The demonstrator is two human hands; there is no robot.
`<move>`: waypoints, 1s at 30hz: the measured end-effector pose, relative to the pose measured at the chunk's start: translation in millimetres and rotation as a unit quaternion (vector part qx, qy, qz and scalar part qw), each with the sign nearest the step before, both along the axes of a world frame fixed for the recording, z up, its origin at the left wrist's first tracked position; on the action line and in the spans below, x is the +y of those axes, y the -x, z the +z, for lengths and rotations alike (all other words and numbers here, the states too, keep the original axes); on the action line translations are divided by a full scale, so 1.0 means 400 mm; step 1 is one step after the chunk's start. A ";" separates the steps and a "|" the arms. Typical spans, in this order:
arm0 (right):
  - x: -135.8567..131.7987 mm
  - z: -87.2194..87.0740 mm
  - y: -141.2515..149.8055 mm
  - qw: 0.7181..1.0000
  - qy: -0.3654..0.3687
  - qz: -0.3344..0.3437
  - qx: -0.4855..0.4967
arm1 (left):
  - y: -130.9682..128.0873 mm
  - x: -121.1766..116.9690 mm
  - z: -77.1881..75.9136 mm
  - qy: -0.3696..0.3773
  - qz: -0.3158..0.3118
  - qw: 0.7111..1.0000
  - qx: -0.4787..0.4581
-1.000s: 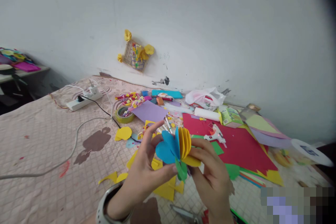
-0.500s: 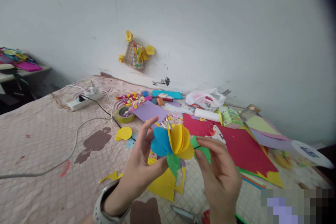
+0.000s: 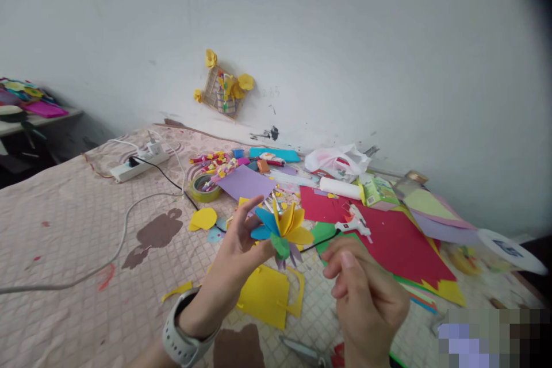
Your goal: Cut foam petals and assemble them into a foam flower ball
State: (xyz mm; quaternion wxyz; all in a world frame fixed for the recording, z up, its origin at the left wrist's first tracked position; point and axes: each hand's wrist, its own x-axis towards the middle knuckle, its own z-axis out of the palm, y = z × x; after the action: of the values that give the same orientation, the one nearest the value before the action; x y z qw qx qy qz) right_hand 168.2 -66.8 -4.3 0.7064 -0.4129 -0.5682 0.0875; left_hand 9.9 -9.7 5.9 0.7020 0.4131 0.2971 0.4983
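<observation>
Head view: left hand half-open, holding paper flower; right hand curled nearby, cannot tell if gripping.

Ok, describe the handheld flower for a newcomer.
At the table, find the left hand wearing a pale watch. The flower is between it and the right hand. Unlike the yellow flowers on the wall, it mixes blue, yellow and green.
</observation>
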 end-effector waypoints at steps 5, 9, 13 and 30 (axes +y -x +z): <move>0.007 -0.001 -0.003 1.000 -0.005 -0.003 -0.010 | -0.004 0.000 -0.009 0.010 0.003 1.000 0.009; 0.016 -0.008 0.000 0.999 -0.014 -0.046 0.004 | -0.006 0.000 -0.009 0.014 0.011 1.000 0.023; 0.018 -0.016 0.002 0.997 0.015 -0.069 0.022 | -0.006 0.001 -0.005 0.017 0.011 0.999 0.039; 0.014 -0.001 -0.008 0.979 0.065 -0.027 -0.190 | -0.006 0.000 -0.005 0.014 0.004 0.999 0.041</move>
State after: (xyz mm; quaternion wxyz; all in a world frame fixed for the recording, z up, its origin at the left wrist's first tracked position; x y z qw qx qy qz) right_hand 171.3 -61.3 -4.6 0.5594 -0.4819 -0.6740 0.0251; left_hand 12.3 -9.6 3.9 0.6934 0.4218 0.3341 0.4791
